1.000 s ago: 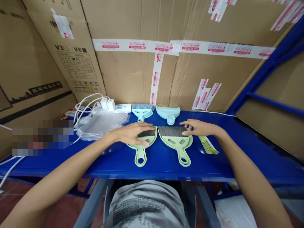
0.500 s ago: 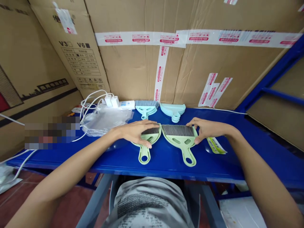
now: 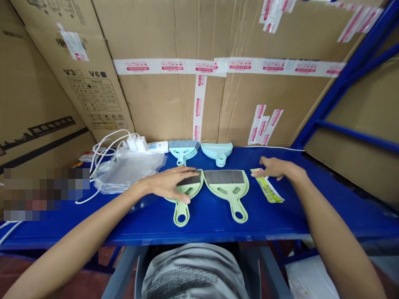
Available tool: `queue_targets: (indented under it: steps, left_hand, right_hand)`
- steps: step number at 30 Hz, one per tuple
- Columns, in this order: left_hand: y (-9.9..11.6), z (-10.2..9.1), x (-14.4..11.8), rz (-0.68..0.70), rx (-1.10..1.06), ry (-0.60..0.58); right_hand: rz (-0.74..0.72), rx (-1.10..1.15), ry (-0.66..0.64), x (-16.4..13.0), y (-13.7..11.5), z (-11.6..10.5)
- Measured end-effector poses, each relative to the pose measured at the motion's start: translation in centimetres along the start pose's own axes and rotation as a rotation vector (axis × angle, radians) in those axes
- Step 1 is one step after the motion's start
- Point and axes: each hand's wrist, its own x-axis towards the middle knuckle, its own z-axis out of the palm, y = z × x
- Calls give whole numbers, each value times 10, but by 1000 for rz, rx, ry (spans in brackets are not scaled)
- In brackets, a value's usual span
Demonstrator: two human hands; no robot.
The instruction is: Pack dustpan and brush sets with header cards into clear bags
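Left hand (image 3: pixel 165 182) spread over left green dustpan (image 3: pixel 202 179); right hand (image 3: pixel 274 168) open, fingers loosely curled, over yellow-green label card (image 3: pixel 270 192).
Firm contact: can't tell for either hand. Right green dustpan (image 3: pixel 246 182) lies between hands, just beside left one. Each holds a nested grey-bristled brush (image 3: pixel 230 192). Behind: stacked pale-blue dustpans (image 3: pixel 216 152), right of blue brushes (image 3: pixel 182 153). Clear plastic bags (image 3: pixel 129 170) lie flat, left.

My left hand (image 3: pixel 166 183) and right hand (image 3: pixel 274 167): two. Green dustpans (image 3: pixel 247 186): two. Green brushes (image 3: pixel 226 177): two. Blue brushes (image 3: pixel 183 145): one stack, number unclear. Blue dustpans (image 3: pixel 217 149): one stack, likewise. Clear bags (image 3: pixel 124 170): one pile, uncountable. White plugs (image 3: pixel 141 143): two. Power strip (image 3: pixel 158 147): one. Label (image 3: pixel 268 189): at least one.
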Motion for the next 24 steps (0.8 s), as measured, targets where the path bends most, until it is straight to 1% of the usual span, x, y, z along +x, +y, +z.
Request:
queue_targets:
  steps: [2, 4, 6, 8, 12, 15, 18, 24]
  left_hand:
    - [1, 0, 0, 19, 3, 17]
    - [1, 1, 0, 36, 8, 36]
    - [0, 2, -1, 28, 12, 41]
    - [-1, 2, -2, 11, 14, 45]
    - [-2, 3, -2, 10, 28, 57]
    - [-1, 2, -1, -13, 58, 68]
    - [-1, 0, 0, -30, 100, 170]
    - [-3, -1, 2, 74, 258, 444]
  right_hand:
    - [-9, 6, -16, -7, -11, 4]
    - [-54, 35, -46, -11, -17, 4]
    - [-102, 69, -50, -9, -18, 5]
    - [-130, 80, -24, -4, -17, 6]
    - [-157, 86, -11, 6, -18, 12]
    - [-160, 87, -13, 6, -22, 13]
    - [-144, 71, -3, 2, -26, 11]
    - [-127, 63, -26, 1, -28, 10]
